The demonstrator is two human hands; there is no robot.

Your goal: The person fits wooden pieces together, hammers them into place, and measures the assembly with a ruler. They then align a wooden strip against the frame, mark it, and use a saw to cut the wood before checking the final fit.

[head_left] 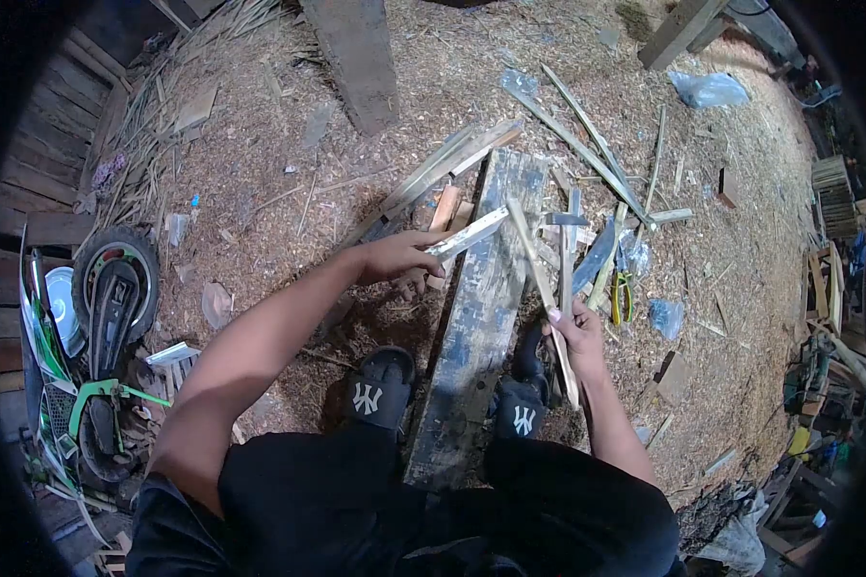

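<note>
My left hand [394,262] is closed round the lower end of a short wooden piece [470,234] with a pale, worn face, slanting up over the bench. On the right, my right hand [579,337] grips a narrow wooden stick [537,264], which passes under my thumb and points down toward my shoe. The handle of a hammer [565,219] runs down to the same hand, its dark head pointing away from me. Between my feet stands a long wooden bench [479,317], its top stained with dark paint.
Yellow-handled pliers [623,298] lie on the sawdust floor right of the bench, near a clear plastic bag [666,317]. Wooden strips [577,139] lie beyond. A thick post [354,62] stands ahead. A small green bike [106,385] rests at left.
</note>
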